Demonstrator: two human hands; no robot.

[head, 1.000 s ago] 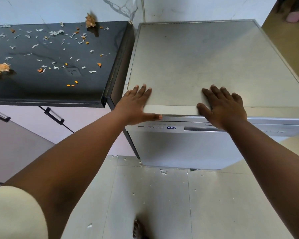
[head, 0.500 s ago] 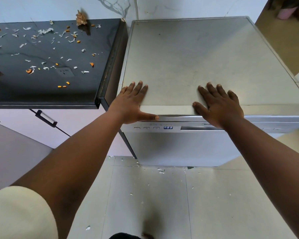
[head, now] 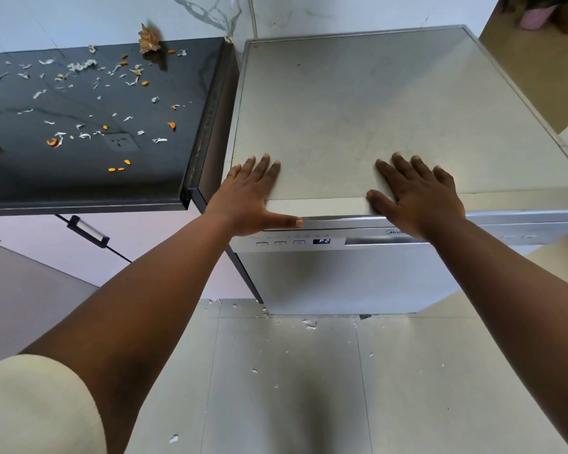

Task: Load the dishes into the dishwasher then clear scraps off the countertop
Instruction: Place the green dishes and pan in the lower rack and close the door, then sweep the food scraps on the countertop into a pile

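Note:
A silver dishwasher (head: 358, 106) stands with its door shut, and its small display (head: 321, 241) is lit. My left hand (head: 251, 194) lies flat on the front left of its top, thumb along the door's upper edge. Flat on the front right of the top rests my right hand (head: 417, 194). Both hands hold nothing. To the left, the black countertop (head: 164, 178) is strewn with white and orange scraps (head: 79, 103). No dishes are in view.
A larger brown scrap (head: 149, 39) sits at the countertop's back edge by the marble wall. Cabinet doors with dark handles (head: 87, 231) are below the countertop. White bits (head: 309, 324) lie on the tiled floor in front of the dishwasher.
Both hands stay flat on the dishwasher top. The view has shifted slightly, and the display reading has changed.

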